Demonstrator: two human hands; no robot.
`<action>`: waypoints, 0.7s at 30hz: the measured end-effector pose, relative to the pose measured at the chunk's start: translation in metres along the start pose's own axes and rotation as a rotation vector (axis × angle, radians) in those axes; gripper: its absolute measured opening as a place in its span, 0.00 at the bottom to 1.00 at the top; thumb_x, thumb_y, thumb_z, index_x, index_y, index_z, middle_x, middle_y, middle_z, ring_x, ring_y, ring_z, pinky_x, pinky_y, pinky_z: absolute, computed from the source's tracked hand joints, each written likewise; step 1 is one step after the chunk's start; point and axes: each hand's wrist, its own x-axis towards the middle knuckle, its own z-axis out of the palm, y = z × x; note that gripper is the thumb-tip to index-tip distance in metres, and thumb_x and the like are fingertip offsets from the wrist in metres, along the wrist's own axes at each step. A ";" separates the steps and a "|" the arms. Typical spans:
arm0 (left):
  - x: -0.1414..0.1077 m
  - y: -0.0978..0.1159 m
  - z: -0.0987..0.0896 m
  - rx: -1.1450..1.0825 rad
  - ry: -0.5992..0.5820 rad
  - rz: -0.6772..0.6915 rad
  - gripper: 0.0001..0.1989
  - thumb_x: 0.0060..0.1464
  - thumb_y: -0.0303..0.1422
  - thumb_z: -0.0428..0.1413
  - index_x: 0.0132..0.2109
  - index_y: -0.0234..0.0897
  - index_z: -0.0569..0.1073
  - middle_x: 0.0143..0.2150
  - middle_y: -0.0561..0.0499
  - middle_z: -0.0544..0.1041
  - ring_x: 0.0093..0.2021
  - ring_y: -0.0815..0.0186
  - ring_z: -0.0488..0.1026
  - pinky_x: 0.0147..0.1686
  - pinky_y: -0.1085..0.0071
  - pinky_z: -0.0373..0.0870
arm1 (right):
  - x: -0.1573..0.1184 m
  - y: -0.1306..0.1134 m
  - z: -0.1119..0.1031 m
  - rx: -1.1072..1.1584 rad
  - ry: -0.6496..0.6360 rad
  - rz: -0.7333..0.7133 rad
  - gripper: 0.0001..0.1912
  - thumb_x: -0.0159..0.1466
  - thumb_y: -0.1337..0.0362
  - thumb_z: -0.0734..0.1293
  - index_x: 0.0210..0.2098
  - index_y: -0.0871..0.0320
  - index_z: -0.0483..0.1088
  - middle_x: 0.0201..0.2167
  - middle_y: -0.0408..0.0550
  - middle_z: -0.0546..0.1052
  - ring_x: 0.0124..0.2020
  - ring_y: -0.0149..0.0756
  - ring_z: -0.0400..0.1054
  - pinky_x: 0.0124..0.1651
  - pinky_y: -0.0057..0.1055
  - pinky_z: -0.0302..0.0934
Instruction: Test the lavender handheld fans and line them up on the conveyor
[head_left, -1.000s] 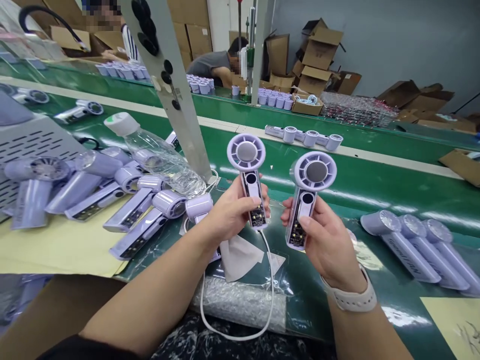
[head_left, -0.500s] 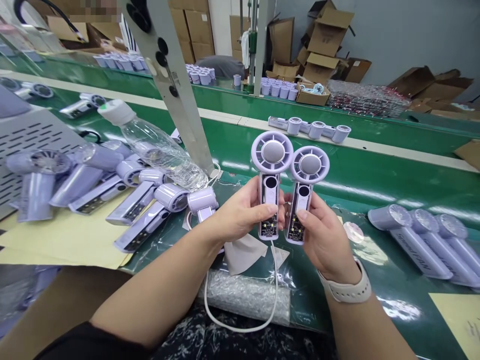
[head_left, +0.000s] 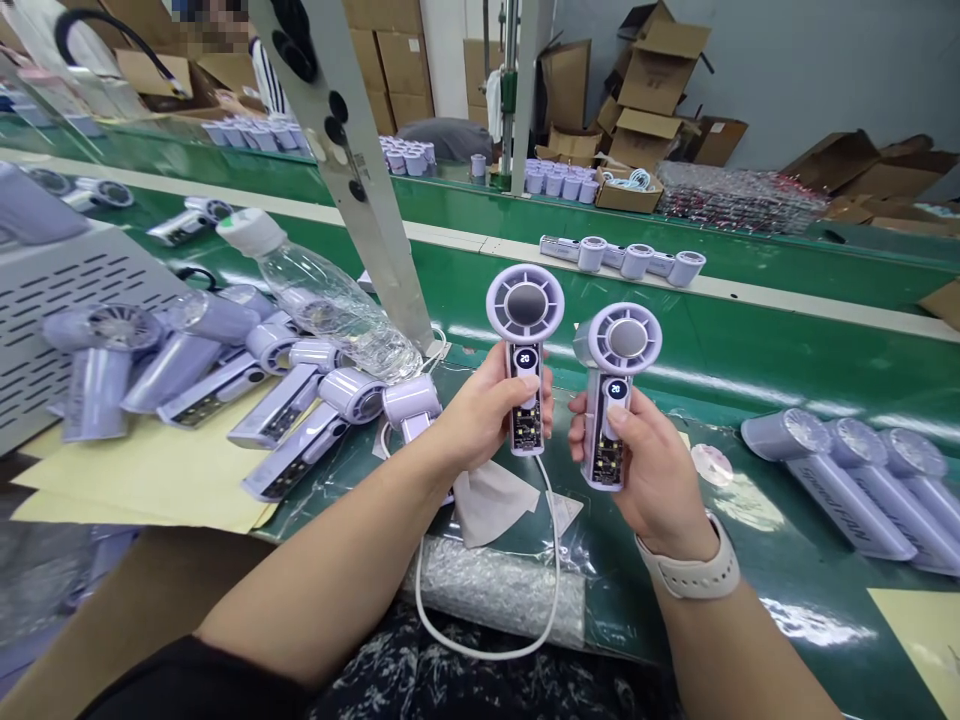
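Upright in my left hand (head_left: 491,405) is a purple handheld fan (head_left: 526,304), its handle open on a circuit board and its round display lit "20". A white cable (head_left: 556,570) runs from its bottom end. My right hand (head_left: 656,460) is wrapped round a second purple fan (head_left: 625,338), which also shows "20". Both thumbs rest on the handles just below the displays. The two fans are apart, side by side. Under them lie a grey cloth (head_left: 491,502) and a bubble-wrap roll (head_left: 501,592).
Several purple fans (head_left: 296,450) are heaped on yellow paper (head_left: 150,475) at the left, beside a plastic bottle (head_left: 322,290) and a slanting metal post (head_left: 375,200). More fans (head_left: 847,500) lie at the right. Behind runs a green conveyor (head_left: 750,330) holding three fans (head_left: 637,261).
Both displays, dark before, now show "20". The two fans have moved apart, and the left one is slightly higher. The right fan has turned a little.
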 end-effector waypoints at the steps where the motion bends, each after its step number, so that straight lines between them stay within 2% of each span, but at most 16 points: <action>1: 0.000 0.000 0.000 -0.006 -0.016 0.004 0.21 0.52 0.38 0.66 0.47 0.39 0.66 0.34 0.56 0.72 0.29 0.69 0.73 0.27 0.70 0.76 | 0.000 0.000 0.000 0.004 0.003 0.010 0.10 0.64 0.56 0.73 0.38 0.56 0.77 0.34 0.45 0.80 0.27 0.30 0.73 0.29 0.27 0.70; 5: -0.003 -0.004 0.000 0.038 -0.118 -0.025 0.20 0.54 0.42 0.65 0.46 0.39 0.66 0.32 0.55 0.73 0.27 0.68 0.74 0.27 0.69 0.76 | 0.000 -0.001 0.001 0.028 -0.035 0.028 0.12 0.62 0.55 0.74 0.39 0.56 0.76 0.36 0.47 0.80 0.28 0.32 0.74 0.29 0.29 0.71; 9: -0.002 -0.008 -0.002 0.125 -0.035 -0.067 0.19 0.56 0.44 0.64 0.44 0.40 0.65 0.31 0.54 0.75 0.27 0.67 0.75 0.28 0.68 0.75 | 0.001 -0.002 0.000 0.009 0.059 0.041 0.13 0.60 0.55 0.75 0.38 0.57 0.76 0.35 0.47 0.80 0.26 0.30 0.72 0.27 0.28 0.69; 14: -0.001 -0.008 -0.002 0.177 -0.060 -0.064 0.21 0.56 0.47 0.64 0.44 0.38 0.67 0.30 0.50 0.78 0.30 0.63 0.77 0.31 0.67 0.74 | 0.004 0.000 -0.002 0.032 0.102 0.080 0.16 0.58 0.54 0.76 0.39 0.57 0.75 0.35 0.48 0.80 0.30 0.34 0.74 0.32 0.31 0.72; 21: 0.000 -0.005 0.002 0.154 0.006 -0.077 0.16 0.54 0.41 0.62 0.41 0.39 0.65 0.29 0.53 0.76 0.28 0.62 0.76 0.32 0.63 0.73 | 0.004 -0.002 -0.001 0.019 0.109 0.094 0.13 0.60 0.55 0.74 0.37 0.58 0.76 0.31 0.46 0.79 0.29 0.34 0.73 0.31 0.31 0.70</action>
